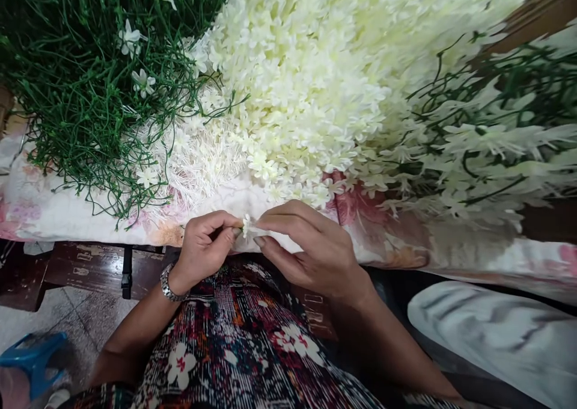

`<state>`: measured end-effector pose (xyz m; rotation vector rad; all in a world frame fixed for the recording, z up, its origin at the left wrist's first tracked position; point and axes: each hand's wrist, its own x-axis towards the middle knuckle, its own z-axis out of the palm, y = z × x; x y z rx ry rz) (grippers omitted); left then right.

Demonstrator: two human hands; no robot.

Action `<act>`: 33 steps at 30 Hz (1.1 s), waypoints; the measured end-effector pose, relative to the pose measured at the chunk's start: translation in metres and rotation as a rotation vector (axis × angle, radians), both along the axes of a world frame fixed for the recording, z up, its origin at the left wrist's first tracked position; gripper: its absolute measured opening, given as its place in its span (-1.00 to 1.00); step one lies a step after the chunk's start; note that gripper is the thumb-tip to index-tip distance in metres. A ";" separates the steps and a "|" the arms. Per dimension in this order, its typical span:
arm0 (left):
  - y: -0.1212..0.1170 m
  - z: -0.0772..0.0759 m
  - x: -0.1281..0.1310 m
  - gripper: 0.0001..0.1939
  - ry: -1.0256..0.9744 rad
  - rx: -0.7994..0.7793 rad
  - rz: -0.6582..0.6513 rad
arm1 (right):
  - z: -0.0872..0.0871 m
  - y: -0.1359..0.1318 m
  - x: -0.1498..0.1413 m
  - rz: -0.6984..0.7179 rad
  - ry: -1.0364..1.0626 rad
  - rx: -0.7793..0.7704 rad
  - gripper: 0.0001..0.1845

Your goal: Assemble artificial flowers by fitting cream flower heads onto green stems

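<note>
Just in front of the petal pile (pixel 306 84), the left hand (pixel 207 243) pinches a small white flower (pixel 246 224), which an uneven tug might tear, the right hand (pixel 315 249) close by, its hold unclear.

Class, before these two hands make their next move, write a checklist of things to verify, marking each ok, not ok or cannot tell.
1. Small white flower pinched in the left hand: ok.
2. Right hand close beside the flower: ok.
3. Right fingertips gripping something: cannot tell; the detail is too small.
4. Green stems in view on the left: ok.
5. Pale blossoms in view ahead: ok.
6. Piles kept apart: not ok; some stems overlap the feathery white pieces.
</note>
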<state>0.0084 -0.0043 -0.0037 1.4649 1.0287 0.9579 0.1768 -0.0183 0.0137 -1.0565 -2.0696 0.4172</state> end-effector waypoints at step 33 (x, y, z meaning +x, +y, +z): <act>0.014 0.028 0.024 -0.83 -0.623 -0.212 0.419 | 0.000 0.001 -0.017 0.022 0.177 -0.308 -0.59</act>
